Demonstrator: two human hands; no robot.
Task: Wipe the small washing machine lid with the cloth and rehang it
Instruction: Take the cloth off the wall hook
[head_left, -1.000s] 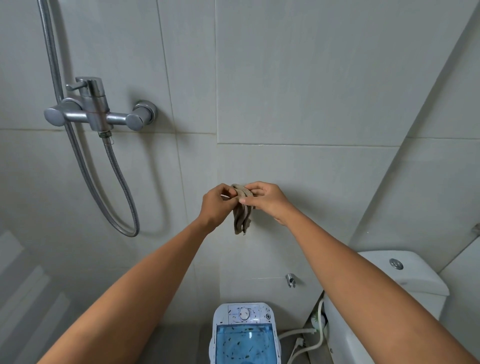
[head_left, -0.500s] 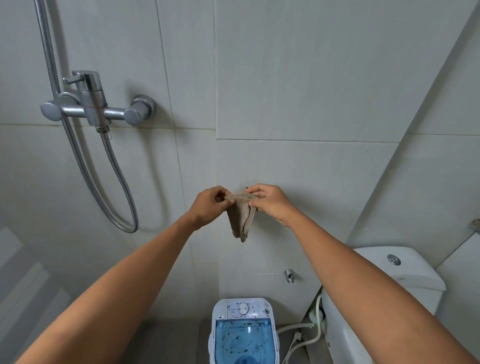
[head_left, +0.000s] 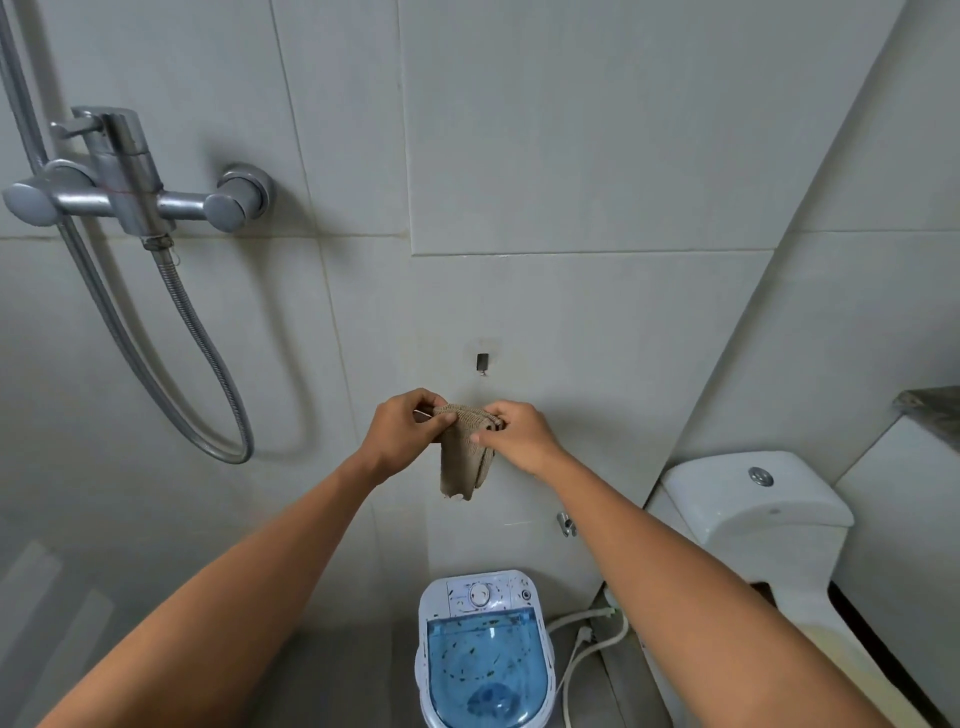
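A small brown knitted cloth (head_left: 465, 460) hangs between my two hands in front of the tiled wall. My left hand (head_left: 400, 434) pinches its top left edge and my right hand (head_left: 514, 434) pinches its top right edge. A small dark wall hook (head_left: 482, 362) sits bare just above the cloth. Far below, on the floor, stands the small washing machine with a white control panel and a translucent blue lid (head_left: 485, 662) speckled with dark bits.
A chrome shower mixer (head_left: 130, 195) with a looping metal hose (head_left: 208, 374) is on the wall at left. A white toilet cistern (head_left: 753, 499) stands at right. A small wall tap (head_left: 566, 524) and white hoses (head_left: 587, 634) lie beside the machine.
Both hands have come down and away from the wall with the cloth. The hook, hidden behind the hands before, now shows bare above them.
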